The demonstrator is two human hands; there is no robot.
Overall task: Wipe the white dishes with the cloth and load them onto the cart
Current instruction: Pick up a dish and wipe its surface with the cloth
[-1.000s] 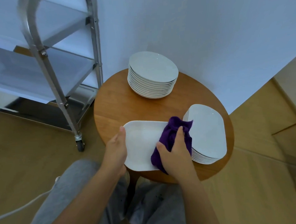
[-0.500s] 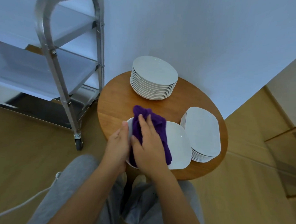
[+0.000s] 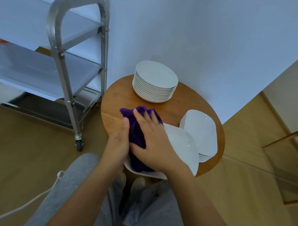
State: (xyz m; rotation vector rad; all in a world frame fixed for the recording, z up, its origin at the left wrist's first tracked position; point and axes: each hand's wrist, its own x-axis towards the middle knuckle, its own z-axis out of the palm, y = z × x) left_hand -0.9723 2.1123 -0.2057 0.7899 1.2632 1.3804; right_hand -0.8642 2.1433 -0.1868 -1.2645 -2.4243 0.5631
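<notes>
At the table's near edge we list: left hand (image 3: 118,144) gripping the white dish (image 3: 183,145) rim; right hand (image 3: 154,143), fingers flat, pressing the purple cloth (image 3: 137,130) onto it. Beyond: square plates (image 3: 201,133), round bowls (image 3: 156,78), cart (image 3: 62,65) left.

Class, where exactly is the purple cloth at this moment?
In the head view, the purple cloth lies on the near left part of the square white plate, pressed flat under the right hand, with the left hand just beside it.
</notes>
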